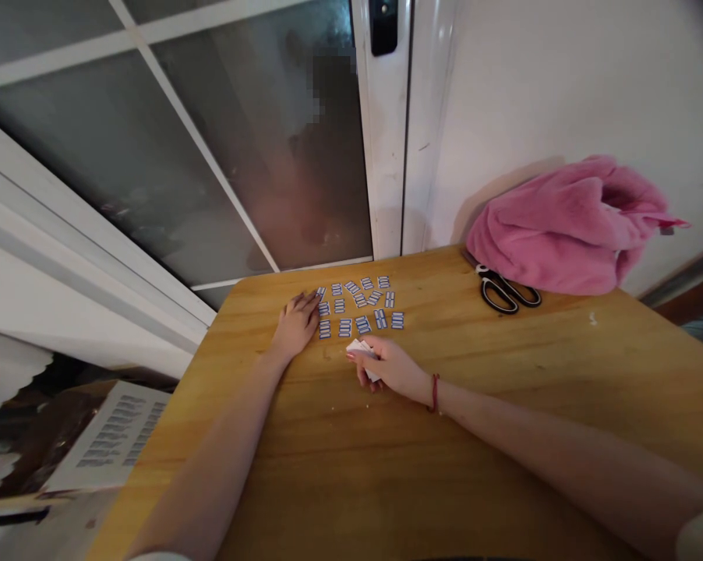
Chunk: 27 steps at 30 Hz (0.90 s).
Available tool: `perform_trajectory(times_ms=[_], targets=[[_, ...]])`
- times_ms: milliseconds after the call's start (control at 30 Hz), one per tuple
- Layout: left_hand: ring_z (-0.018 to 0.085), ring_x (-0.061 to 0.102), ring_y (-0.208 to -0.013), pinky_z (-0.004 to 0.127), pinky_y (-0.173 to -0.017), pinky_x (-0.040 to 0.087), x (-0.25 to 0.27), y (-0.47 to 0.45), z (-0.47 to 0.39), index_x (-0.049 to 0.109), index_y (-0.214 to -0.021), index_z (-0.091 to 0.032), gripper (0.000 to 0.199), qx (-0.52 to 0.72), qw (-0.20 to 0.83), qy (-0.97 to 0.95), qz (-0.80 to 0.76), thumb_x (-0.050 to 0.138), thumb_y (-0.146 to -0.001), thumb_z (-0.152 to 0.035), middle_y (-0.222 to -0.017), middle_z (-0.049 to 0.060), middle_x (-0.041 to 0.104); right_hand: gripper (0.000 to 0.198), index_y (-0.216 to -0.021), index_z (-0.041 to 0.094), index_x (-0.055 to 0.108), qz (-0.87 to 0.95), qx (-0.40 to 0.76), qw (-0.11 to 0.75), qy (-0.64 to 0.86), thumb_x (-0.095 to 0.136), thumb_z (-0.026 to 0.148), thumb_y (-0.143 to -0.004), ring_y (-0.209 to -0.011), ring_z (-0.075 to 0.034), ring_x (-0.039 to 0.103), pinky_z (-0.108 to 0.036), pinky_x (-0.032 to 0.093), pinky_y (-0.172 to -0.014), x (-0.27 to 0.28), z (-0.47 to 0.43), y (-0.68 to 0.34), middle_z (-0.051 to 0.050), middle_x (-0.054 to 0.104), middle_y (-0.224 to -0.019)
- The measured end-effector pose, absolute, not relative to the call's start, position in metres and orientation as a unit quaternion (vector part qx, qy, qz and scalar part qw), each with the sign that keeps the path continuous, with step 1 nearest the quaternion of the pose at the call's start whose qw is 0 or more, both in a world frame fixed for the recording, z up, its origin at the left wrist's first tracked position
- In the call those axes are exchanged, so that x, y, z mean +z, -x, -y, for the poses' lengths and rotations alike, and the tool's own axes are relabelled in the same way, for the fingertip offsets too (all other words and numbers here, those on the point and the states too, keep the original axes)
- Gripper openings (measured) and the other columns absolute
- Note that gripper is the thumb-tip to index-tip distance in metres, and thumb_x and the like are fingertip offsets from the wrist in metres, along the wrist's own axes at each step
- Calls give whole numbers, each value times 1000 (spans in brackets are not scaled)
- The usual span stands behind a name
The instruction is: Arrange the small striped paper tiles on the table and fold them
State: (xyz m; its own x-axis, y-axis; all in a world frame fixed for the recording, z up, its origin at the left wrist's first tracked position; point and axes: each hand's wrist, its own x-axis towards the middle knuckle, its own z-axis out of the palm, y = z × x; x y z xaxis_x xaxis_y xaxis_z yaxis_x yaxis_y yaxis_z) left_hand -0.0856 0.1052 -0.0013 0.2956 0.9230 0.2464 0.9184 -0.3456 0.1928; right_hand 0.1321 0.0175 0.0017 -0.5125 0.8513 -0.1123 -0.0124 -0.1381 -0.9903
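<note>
At the far left, below the table's level, a printed sheet (109, 436) is seen beside the wooden table (316, 475). The table's far edge is bordered by a glass door (228, 132). The left hand (296, 326) is laid palm down on the wood, its fingers extended and slightly parted; the nearest small cards are touched by its fingertips, with none seen gripped.

To its right, the small cards (362, 325), marked in blue, are spread in uneven rows near the far edge. Just in front of them, a little stack of white paper (358, 348) is held in the right hand (393, 365), its fingers curled closed around it. A red bracelet (435, 393) is worn on that wrist. Farther right, black-handled scissors (499, 294) are partly covered by a pink cloth (562, 230), which is bunched near the wall (567, 86).
</note>
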Motion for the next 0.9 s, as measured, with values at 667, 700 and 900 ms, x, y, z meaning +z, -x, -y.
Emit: perform_trajectory(times_ms=[667, 700, 900], targets=[[26, 28, -130, 45, -105, 27, -9, 91, -113, 45, -129, -21, 45, 188, 3, -808, -558, 36, -90, -41, -140, 8, 40, 27, -83, 19, 46, 568, 655, 343, 362, 42, 46, -86, -35, -5, 43, -16, 31, -34, -1, -21, -133, 7, 49, -49], [25, 29, -130, 44, -105, 27, -8, 90, -112, 43, -131, -20, 46, 194, 2, -810, -554, 37, -90, -40, -139, 9, 41, 28, -83, 19, 46, 568, 654, 345, 363, 41, 47, -87, -35, -5, 43, -16, 31, -34, -1, -20, -134, 7, 49, -49], [22, 40, -121, 40, -104, 28, 1, 87, -110, 46, -125, -17, 39, 239, 13, -822, -517, 37, -91, -31, -124, 8, 55, 24, -90, 20, 44, 532, 678, 375, 341, 34, 42, -90, -35, -6, 44, -17, 29, -32, 0, -19, -135, 6, 50, -56]])
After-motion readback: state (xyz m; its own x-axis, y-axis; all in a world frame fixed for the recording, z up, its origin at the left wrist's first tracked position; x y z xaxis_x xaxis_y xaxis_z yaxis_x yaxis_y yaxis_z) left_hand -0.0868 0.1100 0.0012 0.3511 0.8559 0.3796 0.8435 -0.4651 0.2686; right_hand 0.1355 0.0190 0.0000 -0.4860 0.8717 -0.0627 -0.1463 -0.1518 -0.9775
